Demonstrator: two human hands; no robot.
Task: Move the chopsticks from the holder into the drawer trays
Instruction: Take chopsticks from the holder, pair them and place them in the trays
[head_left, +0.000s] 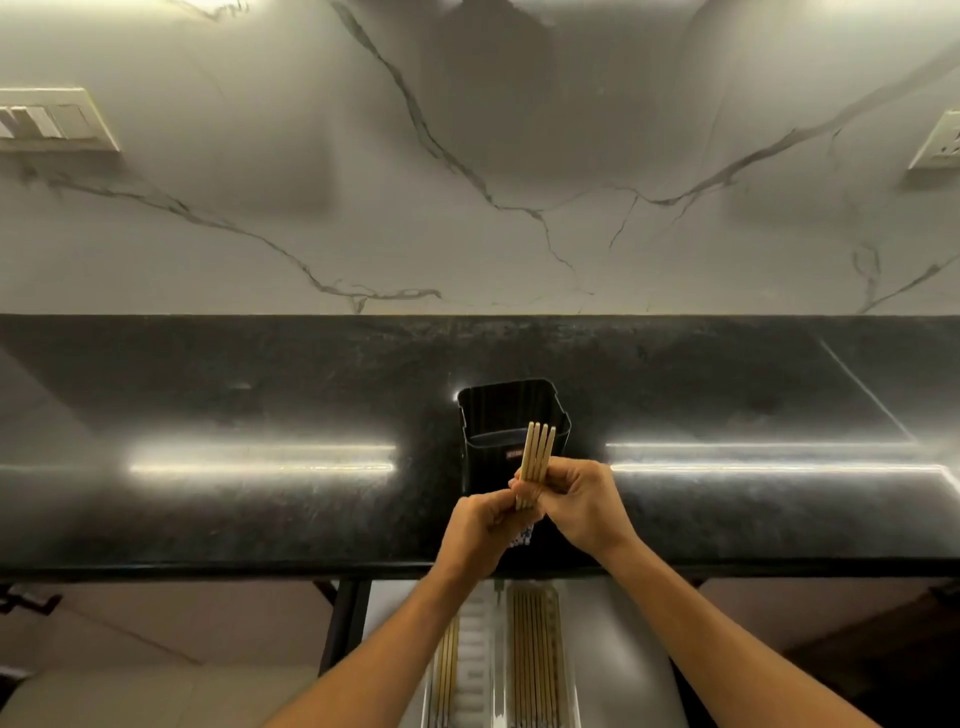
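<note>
A black rectangular holder (511, 410) stands on the dark countertop (260, 395) near its front edge. Several pale wooden chopsticks (539, 448) are bunched side by side just in front of the holder's mouth, tips pointing up and away. My left hand (480, 530) pinches their lower ends, and my right hand (582, 506) grips the bundle from the right. Below the counter edge, the open drawer holds a clear tray (563, 649) with several chopsticks (532, 654) lying lengthwise, and a few more chopsticks (448, 660) lie in a tray to its left.
A marble-patterned wall (467, 182) rises behind the counter, with a switch plate (52, 119) at left and a socket (937, 140) at right. Bright light strips reflect on the countertop. Floor tiles (156, 649) show below at left.
</note>
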